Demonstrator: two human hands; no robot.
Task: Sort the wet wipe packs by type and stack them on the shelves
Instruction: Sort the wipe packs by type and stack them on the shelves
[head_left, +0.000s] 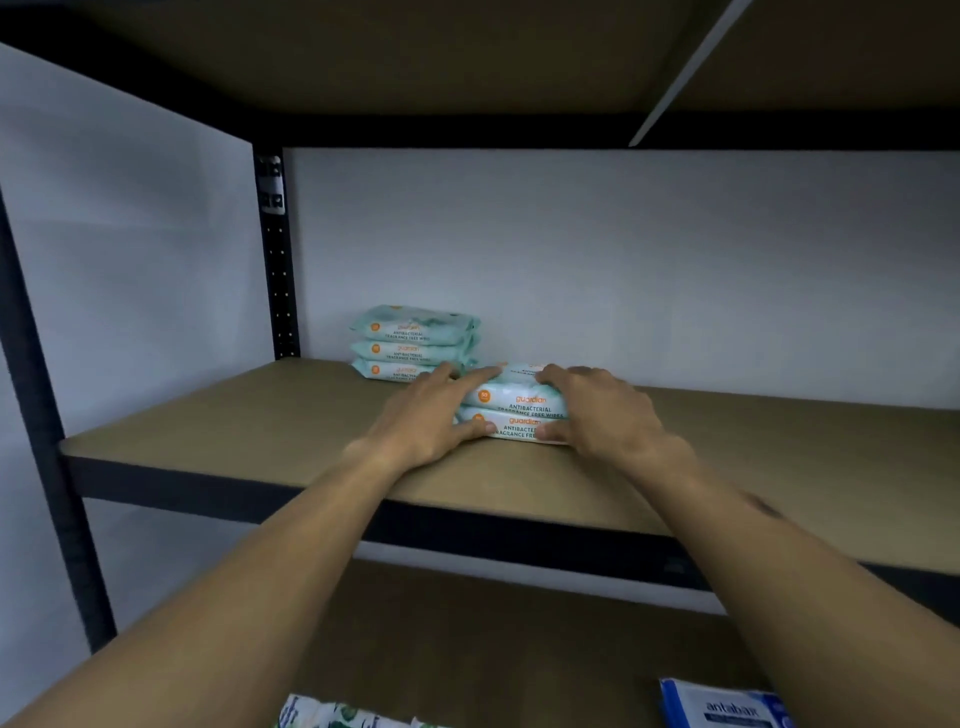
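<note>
The front packs I gripped read "guardian" and "ANTIBACTERIAL FRAGRANCE FREE WIPES", with "50" in an orange circle on the upper one. The rear stack carried the same wording. A blue pack below read "antabax".

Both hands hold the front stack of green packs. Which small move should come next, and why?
Probably slide the front stack back beside the rear stack of the same type; left hand and right hand grip it, and it sits nearer the shelf edge.

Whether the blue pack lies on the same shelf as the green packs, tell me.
No, the blue pack lies on the lower shelf, beneath the green packs.
</note>
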